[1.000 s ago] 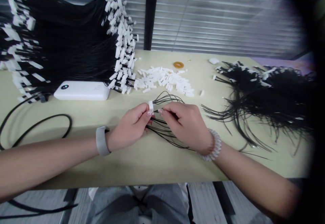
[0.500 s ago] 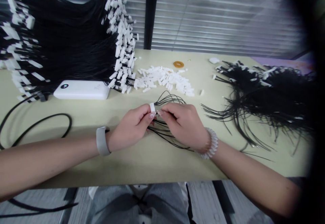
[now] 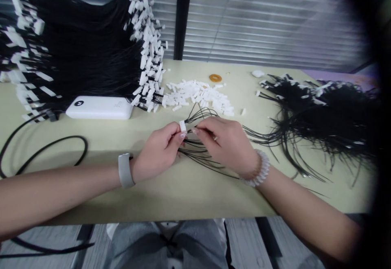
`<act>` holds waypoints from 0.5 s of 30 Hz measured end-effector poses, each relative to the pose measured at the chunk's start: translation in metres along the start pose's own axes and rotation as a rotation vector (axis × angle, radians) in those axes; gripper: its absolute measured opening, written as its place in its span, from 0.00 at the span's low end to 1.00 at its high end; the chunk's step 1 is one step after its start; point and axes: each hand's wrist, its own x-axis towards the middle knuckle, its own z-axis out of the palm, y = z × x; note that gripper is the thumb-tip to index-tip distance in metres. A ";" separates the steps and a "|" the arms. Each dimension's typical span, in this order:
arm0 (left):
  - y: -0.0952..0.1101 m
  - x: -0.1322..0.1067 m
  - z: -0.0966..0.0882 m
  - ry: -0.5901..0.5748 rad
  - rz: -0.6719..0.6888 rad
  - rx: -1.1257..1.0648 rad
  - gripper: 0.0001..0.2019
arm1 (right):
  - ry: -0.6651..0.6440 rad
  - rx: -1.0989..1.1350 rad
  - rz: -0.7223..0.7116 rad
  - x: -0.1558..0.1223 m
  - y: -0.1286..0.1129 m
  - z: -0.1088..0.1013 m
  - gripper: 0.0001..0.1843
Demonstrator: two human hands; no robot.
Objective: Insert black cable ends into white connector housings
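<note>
Between the thumb and fingers of my left hand (image 3: 161, 149) is a small white connector housing (image 3: 182, 126). Several thin black wires (image 3: 195, 151) run from the left hand toward the right, some looping above the fingers and others passing under my right hand (image 3: 229, 145). The right thumb and index finger are pinched on a black wire just right of the housing. Whether that wire's end sits inside the housing is too small to tell. The lower fingers of both hands are partly hidden.
Loose white housings (image 3: 198, 94) lie heaped behind my hands. At the back left hangs a thick bundle of black wires (image 3: 88, 45) with white ends, near a white power bank (image 3: 99, 107). More black wires (image 3: 330, 118) spread at the right. An orange ring (image 3: 215, 77) lies behind.
My right hand has moved slightly right and up, so the gap between its fingertips and the white housing is wider. The left hand keeps its hold on the housing.
</note>
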 end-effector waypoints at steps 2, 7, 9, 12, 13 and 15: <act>-0.001 0.001 0.000 0.038 -0.038 -0.072 0.12 | 0.044 -0.076 0.019 0.002 0.010 -0.011 0.11; -0.002 0.005 -0.003 0.120 -0.125 -0.228 0.13 | -0.115 -0.224 0.092 0.000 0.040 -0.042 0.21; -0.003 0.006 -0.003 0.151 -0.132 -0.259 0.13 | -0.349 -0.194 0.089 -0.002 0.048 -0.050 0.23; -0.004 0.007 -0.003 0.174 -0.126 -0.284 0.13 | -0.609 -0.155 0.086 -0.008 0.058 -0.056 0.20; -0.004 0.007 -0.003 0.178 -0.126 -0.293 0.13 | -0.633 -0.168 0.090 -0.010 0.062 -0.057 0.19; -0.004 0.007 -0.003 0.192 -0.129 -0.319 0.13 | -0.622 -0.204 0.084 -0.014 0.069 -0.058 0.18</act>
